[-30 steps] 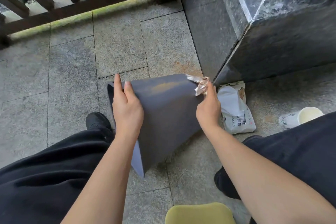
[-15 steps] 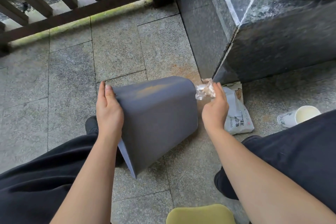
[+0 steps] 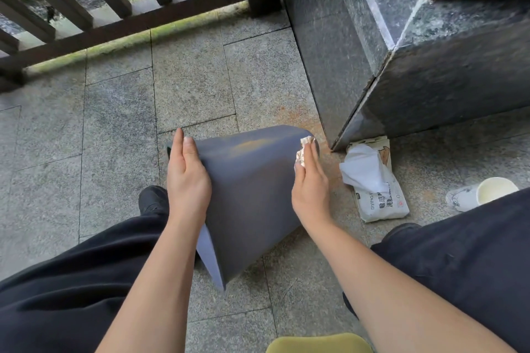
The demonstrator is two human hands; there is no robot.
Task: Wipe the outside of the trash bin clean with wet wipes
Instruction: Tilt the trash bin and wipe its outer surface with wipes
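A smooth grey plastic bin (image 3: 252, 195), tapered with rounded corners and streaked with orange dust, is tilted on the speckled stone floor (image 3: 120, 129). It is steadied by the left hand (image 3: 187, 180), fingers straight, while a crumpled wipe (image 3: 304, 149) is pressed against its far corner under the flat fingers of the right hand (image 3: 311, 183). Just right, a soft wipe pack (image 3: 375, 189) is seen open, one sheet protruding.

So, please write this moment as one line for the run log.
bin: tilted on floor, orange smear on top | left hand: flat, steadying left side | right hand: pressing wipe on right side | wipes pack: open
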